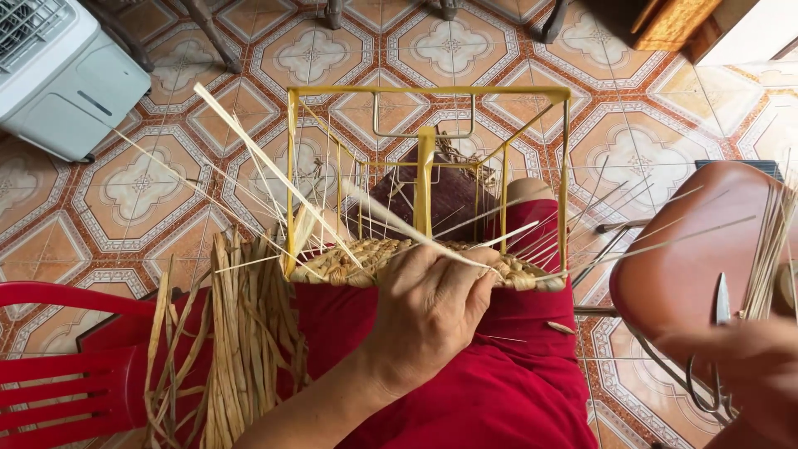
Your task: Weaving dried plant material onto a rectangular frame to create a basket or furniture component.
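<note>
— What is on the lap?
— A yellow wire frame (426, 158) with a woven straw base (391, 259); the left hand (428, 312) pinches a pale strand (399, 220).
— The right hand (752, 366)?
— Blurred near scissors (719, 349); grip unclear.

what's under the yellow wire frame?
The yellow wire frame rests on the person's lap, on red cloth. A woven straw base spans its near bottom edge, gripped by the left hand. Patterned floor tiles show through farther back. The lap contact is covered.

Yellow frame (426, 93) w/ upright straw strands (332, 179) blocks ahead; bare floor tiles (133, 187) open to left.
</note>
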